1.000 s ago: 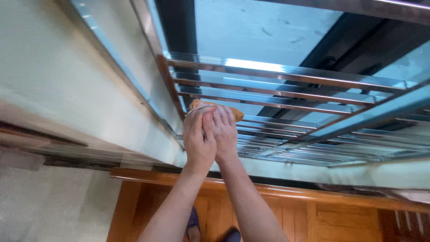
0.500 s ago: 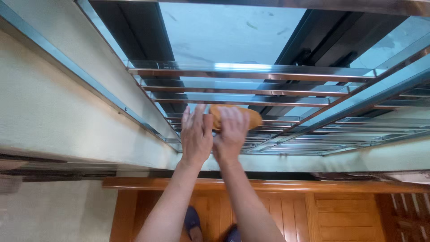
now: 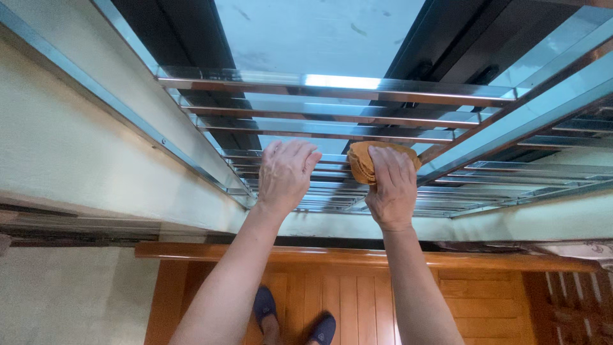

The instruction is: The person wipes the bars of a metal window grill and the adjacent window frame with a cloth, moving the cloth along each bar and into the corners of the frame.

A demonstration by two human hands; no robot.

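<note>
- Head view looks along a metal window grille (image 3: pixel 332 108) of shiny horizontal bars, with both bare arms reaching to it.
- Right hand (image 3: pixel 391 189) is clenched around a bunched orange cloth (image 3: pixel 364 160), pressing it against one of the bars.
- Left hand (image 3: pixel 285 172) lies flat and relaxed on the bars just beside, fingers spread, gripping nothing.
- To wipe well, I judge it best to keep the cloth wrapped over a single bar and draw it along the bar's length with even pressure, while the left hand braces the body.
- Orange cloth sits under the right fingertips, its folds showing toward the left hand, near but apart from it.
- Below, a wooden sill (image 3: pixel 357 257), plank floor and dark slippers (image 3: pixel 265 306) show.
</note>
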